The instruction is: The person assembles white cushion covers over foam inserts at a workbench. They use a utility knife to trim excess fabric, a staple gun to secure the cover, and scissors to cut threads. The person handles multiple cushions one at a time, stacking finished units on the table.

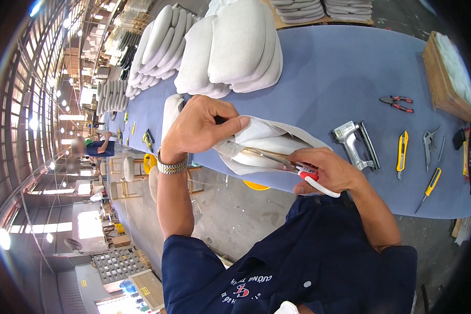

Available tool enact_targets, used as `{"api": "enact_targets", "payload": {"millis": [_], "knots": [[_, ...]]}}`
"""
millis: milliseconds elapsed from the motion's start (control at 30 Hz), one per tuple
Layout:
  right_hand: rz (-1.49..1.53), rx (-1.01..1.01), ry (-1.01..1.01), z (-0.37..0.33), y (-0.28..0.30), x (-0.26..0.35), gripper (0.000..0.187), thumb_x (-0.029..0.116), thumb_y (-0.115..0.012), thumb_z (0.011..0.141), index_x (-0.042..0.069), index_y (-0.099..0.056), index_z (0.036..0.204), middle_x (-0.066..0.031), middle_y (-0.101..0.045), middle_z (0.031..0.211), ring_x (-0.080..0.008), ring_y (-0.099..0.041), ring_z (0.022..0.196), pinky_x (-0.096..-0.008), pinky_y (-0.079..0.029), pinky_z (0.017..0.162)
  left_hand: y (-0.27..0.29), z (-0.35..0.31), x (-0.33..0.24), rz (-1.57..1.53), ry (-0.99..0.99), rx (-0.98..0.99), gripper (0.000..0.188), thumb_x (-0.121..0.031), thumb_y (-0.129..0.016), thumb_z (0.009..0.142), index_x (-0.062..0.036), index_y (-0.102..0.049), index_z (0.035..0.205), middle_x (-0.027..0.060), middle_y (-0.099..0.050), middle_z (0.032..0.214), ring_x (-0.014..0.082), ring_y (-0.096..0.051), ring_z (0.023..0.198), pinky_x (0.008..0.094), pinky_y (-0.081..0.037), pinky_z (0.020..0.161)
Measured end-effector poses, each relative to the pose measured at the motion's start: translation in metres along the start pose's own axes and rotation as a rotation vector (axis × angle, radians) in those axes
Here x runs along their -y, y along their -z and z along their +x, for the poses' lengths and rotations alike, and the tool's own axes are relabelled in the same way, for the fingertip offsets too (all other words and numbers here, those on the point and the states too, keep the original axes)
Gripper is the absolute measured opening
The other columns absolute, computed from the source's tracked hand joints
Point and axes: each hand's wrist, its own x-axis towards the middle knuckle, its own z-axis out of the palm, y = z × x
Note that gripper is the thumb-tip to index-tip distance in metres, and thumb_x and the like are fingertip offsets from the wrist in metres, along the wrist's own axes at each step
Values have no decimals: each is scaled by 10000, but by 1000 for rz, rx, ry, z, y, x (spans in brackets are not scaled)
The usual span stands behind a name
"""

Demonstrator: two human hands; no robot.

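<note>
My left hand (199,125), with a metal watch on its wrist, pinches the light grey fabric edge of a padded seat cushion (264,144). The cushion is tilted up at the near edge of the table, its white underside and loose fabric rim facing me. In my right hand (329,166) is a pair of scissors (310,179) with red and white handles. Their long metal blades point left along the fabric rim, towards my left fingers. Whether the blade tips touch the cloth I cannot tell.
A silver staple gun (355,144), red-handled pliers (397,102), a yellow utility knife (402,152) and a yellow screwdriver (432,183) lie on the blue-grey table (329,68). Beyond stand stacked grey cushions (240,44) and a cardboard box (445,78). Far left is another person (102,147).
</note>
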Motion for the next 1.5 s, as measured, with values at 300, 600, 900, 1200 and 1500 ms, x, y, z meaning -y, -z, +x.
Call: {"api": "enact_targets", "payload": {"millis": [300, 600, 900, 1200, 1500], "knots": [[-46, 31, -40, 1, 7, 12, 697, 553, -815, 807, -24, -665, 1170, -205, -718, 1026, -358, -702, 925, -424, -550, 816, 0, 1, -4, 26, 27, 30, 351, -147, -733, 948, 51, -605, 688, 3, -472, 568, 61, -357, 586, 311, -321, 515], [-101, -5, -13, 5, 5, 15, 610, 415, -869, 775, 3, -667, 1176, -160, -715, 1059, -348, -690, 942, -401, -545, 826, -5, 1, -17, 51, 16, 6, 342, -171, -729, 954, 41, -626, 705, 0, -455, 560, 65, -351, 575, 317, -317, 509], [-77, -47, 16, 9, -2, 15, 568, 494, -823, 816, 33, -685, 1119, -148, -715, 933, -321, -683, 836, -405, -533, 757, -9, -1, -19, 28, 33, 3, 323, -174, -724, 961, 43, -655, 732, -7, -509, 598, 45, -389, 587, 302, -335, 520], [-129, -153, 52, 7, -15, 24, 406, 292, -871, 811, 36, -678, 1060, -172, -713, 894, -341, -683, 772, -390, -531, 707, -9, -1, -20, 96, 18, -13, 342, -196, -719, 964, 42, -646, 730, 21, -508, 589, 70, -403, 584, 317, -349, 522], [-214, -240, 31, 9, -25, 21, 411, 318, -858, 818, 29, -683, 1052, -184, -731, 907, -389, -698, 793, -418, -536, 699, -7, 2, -16, 96, 53, -31, 376, -202, -708, 970, 52, -612, 711, 35, -502, 587, 79, -392, 585, 319, -341, 524]]}}
